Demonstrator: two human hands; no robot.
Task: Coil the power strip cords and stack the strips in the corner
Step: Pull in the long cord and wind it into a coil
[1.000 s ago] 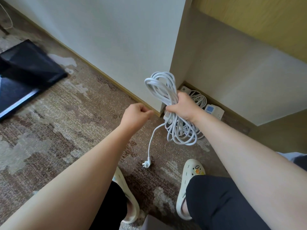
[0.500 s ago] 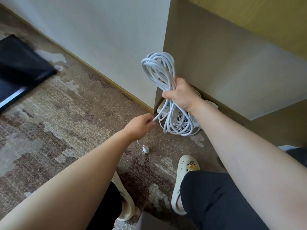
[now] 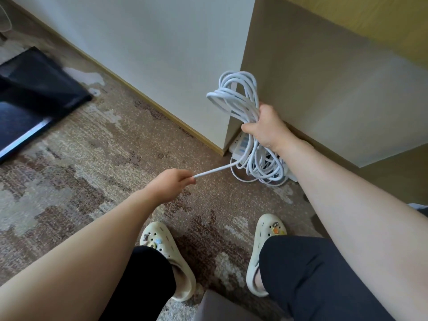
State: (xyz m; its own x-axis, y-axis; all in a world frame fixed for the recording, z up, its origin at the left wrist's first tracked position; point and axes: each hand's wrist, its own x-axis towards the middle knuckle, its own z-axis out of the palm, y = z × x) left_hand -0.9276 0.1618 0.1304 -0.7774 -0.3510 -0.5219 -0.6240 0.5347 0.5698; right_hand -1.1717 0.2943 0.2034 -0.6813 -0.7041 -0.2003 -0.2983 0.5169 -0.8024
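**Both hands on the white cord**

Right hand (image 3: 266,129) grips the bundled loops of the white cord (image 3: 234,98), fingers curled tight round the middle of the coil, which is held off the floor. Loops stand up above the fist against the edge of the wall (image 3: 162,54) and hang down below it. Under and just behind that hand, a white power strip (image 3: 240,143) lies on the patterned carpet (image 3: 69,158) in the corner, partly hidden by the hanging loops. Out to the left and lower, the left hand (image 3: 170,185) pinches the free run of the same cord, which stretches taut from its fingertips to the bottom of the coil. Below both hands are two cream clogs (image 3: 162,242). Far left of the left hand lies a dark flat panel (image 3: 34,93).
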